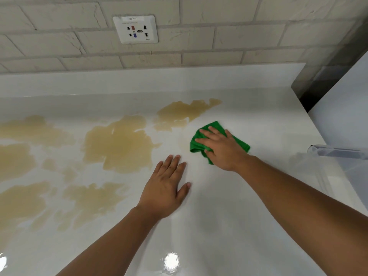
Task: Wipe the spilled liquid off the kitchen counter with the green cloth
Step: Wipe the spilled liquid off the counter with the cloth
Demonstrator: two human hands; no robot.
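Observation:
A crumpled green cloth [199,143] lies on the white kitchen counter [229,216], and my right hand [223,148] presses flat on top of it, hiding most of it. Tan spilled liquid [117,144] spreads in several patches across the counter's left and middle, with one patch [185,111] just behind and left of the cloth. My left hand [167,188] rests palm down on dry counter, fingers slightly apart, holding nothing, a little in front and left of the cloth.
A brick wall with a white power socket [135,29] rises behind the counter's low white upstand. At the right stand a tall white appliance side [342,116] and a clear plastic container [338,152] at the counter's right end.

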